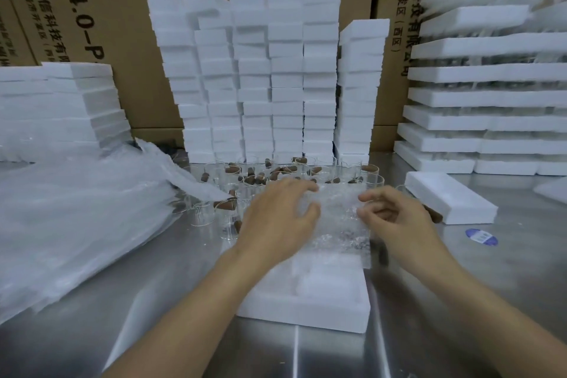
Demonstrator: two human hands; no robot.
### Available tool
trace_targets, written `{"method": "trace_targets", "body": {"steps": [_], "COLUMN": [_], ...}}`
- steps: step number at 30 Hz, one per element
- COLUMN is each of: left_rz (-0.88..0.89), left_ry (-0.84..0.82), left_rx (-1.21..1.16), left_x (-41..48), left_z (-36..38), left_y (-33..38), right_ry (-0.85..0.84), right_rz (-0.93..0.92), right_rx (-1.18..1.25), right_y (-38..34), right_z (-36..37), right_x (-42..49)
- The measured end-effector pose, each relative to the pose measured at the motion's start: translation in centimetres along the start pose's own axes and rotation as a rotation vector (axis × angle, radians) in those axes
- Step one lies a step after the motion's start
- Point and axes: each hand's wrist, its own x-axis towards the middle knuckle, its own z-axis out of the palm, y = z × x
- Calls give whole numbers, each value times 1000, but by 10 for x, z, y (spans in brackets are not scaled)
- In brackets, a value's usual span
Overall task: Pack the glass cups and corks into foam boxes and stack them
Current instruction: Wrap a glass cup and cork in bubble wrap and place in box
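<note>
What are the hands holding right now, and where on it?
A translucent bubble-wrap sheet, above the open foam box. The left hand grips its left edge and the right hand pinches its right edge; motion blur hides finer detail.

The left hand (276, 218) and right hand (399, 221) hold bubble wrap (337, 215) over an open box (306, 308), lower centre. Cups (204, 215) and corks (256, 179) sit just behind.
</note>
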Motion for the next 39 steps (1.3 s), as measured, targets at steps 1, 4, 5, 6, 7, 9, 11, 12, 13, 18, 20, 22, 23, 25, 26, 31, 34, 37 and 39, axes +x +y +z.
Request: {"method": "trace_targets", "body": {"steps": [1,4,5,6,7,9,11,12,13,18,20,22,23,25,26,31,34,37,39], "left_rz": [-50,-170,-189,-202,-212,-240,-292,-310,-317,-317,-375,-403,-404,-402,-401,-433,-477,-458,-393], "left_ry": [3,1,10,20,29,38,56,83,128,257,136,-14,-43,-19,-3,170,297,498,582], "left_rx": [21,4,-22,-55,-88,-138,-229,-327,-460,-1074,-1276,-1327,-1305,-1286,-1307,-1270,-1201,-841,-594], "left_x": [2,6,8,8,7,7,11,13,14,18,20,20,20,20,22,26,27,30,30], "left_z": [-2,-6,-6,-6,-5,-5,-7,-9,-10,-25,-30,-31,-29,-26,-26,-33,-37,-41,-42], "left_y": [-5,-18,-22,-24,-24,-24,-23,-21,-19,-21,-22,-22,-21,-23,-24,-35,-42,-50,-57], "right_ry": [12,44,51,60,72,98,114,123,134,203,215,227,232,181,108,-13,87,69,-31], "right_rz": [-12,-61,-79,-97,-112,-143,-178,-197,-214,-231,-212,-178,-149,17,137,254,165,-38,-11], "right_rx": [11,26,21,16,10,10,28,40,56,95,115,135,158,246,285,336,262,-214,-469], "right_y": [-1,-4,-4,-4,-5,-5,-6,-7,-8,-11,-12,-14,-15,-17,-18,-17,-15,-3,4], "right_z": [-1,-3,-3,-3,-4,-3,-4,-4,-5,-8,-9,-9,-9,-8,-8,-11,-16,-16,-12], "right_x": [0,1,1,2,2,1,1,1,1,4,4,3,3,2,2,8,12,8,4]}}
